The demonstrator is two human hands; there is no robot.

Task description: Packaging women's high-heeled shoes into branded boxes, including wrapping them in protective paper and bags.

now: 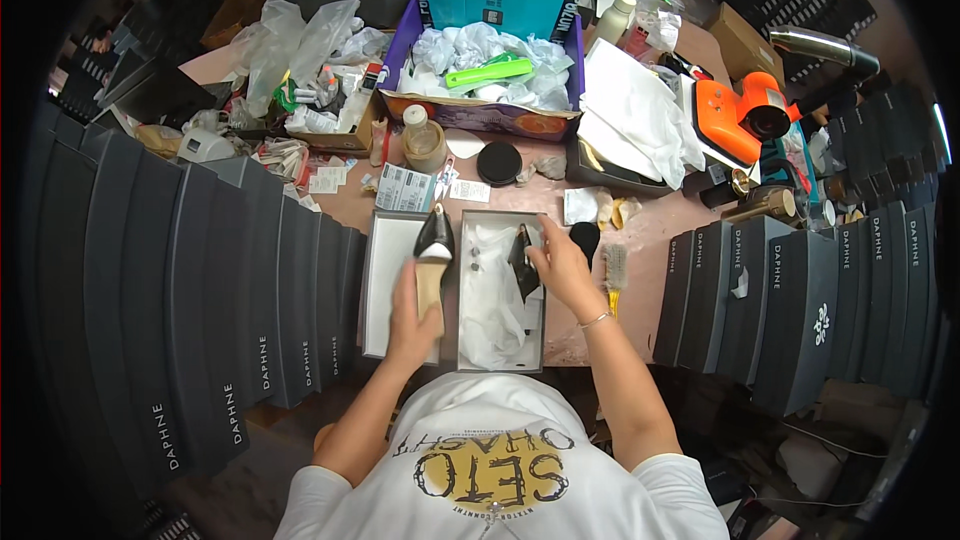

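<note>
A black pointed-toe shoe (434,240) with a beige insole is gripped at its heel part by my left hand (411,315), toe pointing away from me. It is over a shallow white-lined box lid (386,290). Right beside stands the shoe box (541,345), holding crumpled white tissue paper (492,305) and a second black shoe (522,270) along its right wall. My right hand (562,265) reaches over that wall, index finger stretched out, thumb against the second shoe. Its other fingers are partly hidden.
Stacked dark shoe boxes (280,310) line the left, with more boxes (765,310) at right. A brush (615,275) and a black round-headed item (584,240) lie near my right hand. Behind are a jar (424,140), a purple carton (480,112) and an orange heat gun (735,120).
</note>
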